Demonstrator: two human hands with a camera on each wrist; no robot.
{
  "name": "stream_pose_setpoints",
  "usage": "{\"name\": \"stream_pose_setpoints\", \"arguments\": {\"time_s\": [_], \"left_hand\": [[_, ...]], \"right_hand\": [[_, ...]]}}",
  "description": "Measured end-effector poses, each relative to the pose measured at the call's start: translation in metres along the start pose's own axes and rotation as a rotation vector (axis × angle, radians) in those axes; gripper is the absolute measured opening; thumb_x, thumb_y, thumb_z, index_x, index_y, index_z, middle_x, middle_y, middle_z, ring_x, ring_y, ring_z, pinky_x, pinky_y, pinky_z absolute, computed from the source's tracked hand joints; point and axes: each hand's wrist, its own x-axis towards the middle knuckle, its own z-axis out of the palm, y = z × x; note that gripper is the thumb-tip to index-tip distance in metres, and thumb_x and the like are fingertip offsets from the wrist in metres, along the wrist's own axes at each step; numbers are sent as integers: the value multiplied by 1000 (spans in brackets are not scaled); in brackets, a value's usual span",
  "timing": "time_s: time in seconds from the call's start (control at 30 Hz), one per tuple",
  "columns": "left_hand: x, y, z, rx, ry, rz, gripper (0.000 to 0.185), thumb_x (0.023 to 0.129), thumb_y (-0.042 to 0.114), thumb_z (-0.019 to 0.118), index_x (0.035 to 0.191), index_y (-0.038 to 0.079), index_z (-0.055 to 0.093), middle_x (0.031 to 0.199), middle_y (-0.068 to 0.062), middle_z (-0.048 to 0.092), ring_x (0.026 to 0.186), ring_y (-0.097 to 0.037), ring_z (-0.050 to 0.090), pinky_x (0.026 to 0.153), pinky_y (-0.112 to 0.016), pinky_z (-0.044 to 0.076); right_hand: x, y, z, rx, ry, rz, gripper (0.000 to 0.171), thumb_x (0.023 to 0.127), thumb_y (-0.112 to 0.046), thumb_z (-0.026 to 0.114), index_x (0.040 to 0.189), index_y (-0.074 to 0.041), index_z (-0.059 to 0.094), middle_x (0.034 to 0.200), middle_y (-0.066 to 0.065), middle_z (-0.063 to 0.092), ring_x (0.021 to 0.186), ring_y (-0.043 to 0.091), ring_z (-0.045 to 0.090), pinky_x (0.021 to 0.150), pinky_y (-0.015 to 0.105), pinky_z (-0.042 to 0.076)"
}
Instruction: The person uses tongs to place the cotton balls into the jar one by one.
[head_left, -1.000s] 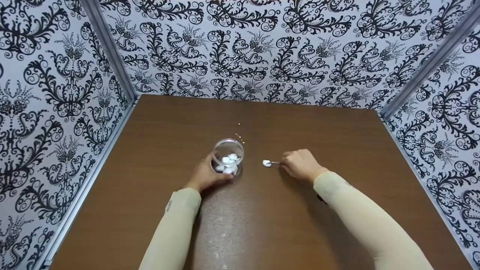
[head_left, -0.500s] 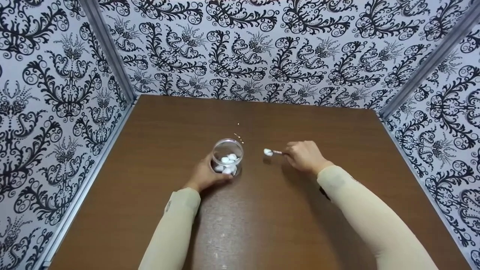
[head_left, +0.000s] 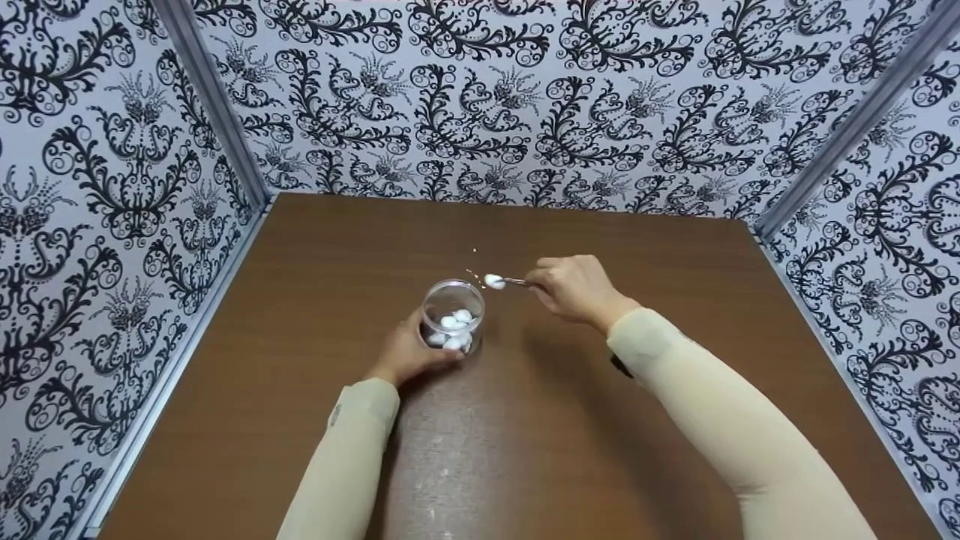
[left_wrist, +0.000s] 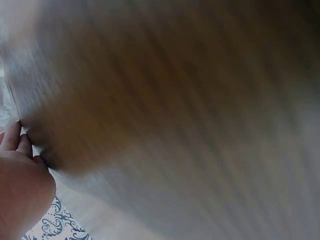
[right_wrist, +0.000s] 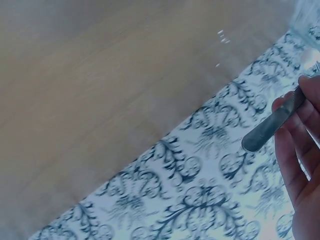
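**White piece carried on a spoon beside a held glass jar**

While the glass jar (head_left: 454,315) is gripped from the near left side by the left hand (head_left: 409,351), it is kept upright and steady on the brown table (head_left: 300,300). Its fingers are curled around the wall, probably so that the jar is not pushed away. Several white pieces (head_left: 454,328) are seen inside it. The spoon (head_left: 506,281) is pinched at its handle by the right hand (head_left: 574,289), with fingers closed narrowly. 1 white piece (head_left: 494,281) is carried in the bowl, just to the far right of the jar rim. The spoon seems held level, so that the piece is not dropped. Small crumbs (head_left: 475,270) are seen beyond the jar.
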Motion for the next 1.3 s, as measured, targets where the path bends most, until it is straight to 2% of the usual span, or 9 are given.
{"name": "stream_pose_setpoints", "arguments": {"time_s": [0.17, 0.37, 0.53, 0.73, 0.97, 1.3], "left_hand": [[-1, 3, 0, -15, 1, 9, 114, 58, 37, 98, 151, 4, 40, 138, -13, 56, 125, -25, 51, 107, -39, 36], [-2, 5, -1, -30, -1, 1, 113, 59, 33, 98, 151, 4, 39, 137, -13, 57, 124, -26, 51, 107, -40, 36], [-2, 5, -1, -31, 1, -3, 113, 59, 32, 98, 151, 6, 39, 137, -13, 57, 123, -26, 52, 107, -40, 37], [-3, 5, -1, -43, -5, -3, 114, 58, 33, 98, 152, 7, 38, 136, -12, 57, 123, -25, 52, 107, -40, 37], [0, 1, -1, 24, 15, 5, 113, 55, 44, 98, 148, 8, 44, 129, -10, 62, 117, -24, 56, 102, -39, 41], [1, -1, 1, 25, 21, 20, 116, 56, 42, 98, 151, 8, 40, 132, -12, 60, 119, -24, 55, 103, -39, 40]], "right_hand": [[12, -15, 6, 4, 2, -46, 6, 87, -17, 74, 90, -17, 78, 77, -4, 61, 57, 18, 59, 46, 39, 47], [19, -27, 15, -1, -34, -89, 7, 88, -19, 71, 89, -15, 77, 76, -3, 60, 55, 17, 57, 47, 38, 47], [21, -33, 19, 13, -16, -115, 5, 86, -17, 72, 87, -14, 76, 74, -3, 60, 53, 18, 55, 45, 39, 45], [23, -34, 20, 16, -23, -126, 6, 86, -16, 71, 86, -14, 76, 73, -3, 60, 52, 18, 54, 44, 38, 44], [21, -31, 21, 0, -27, -142, 3, 84, -17, 74, 83, -14, 74, 73, -2, 58, 52, 20, 55, 44, 41, 44], [20, -30, 18, -4, -30, -135, 6, 87, -18, 72, 82, -15, 73, 72, -3, 57, 51, 20, 54, 44, 40, 43]]}}
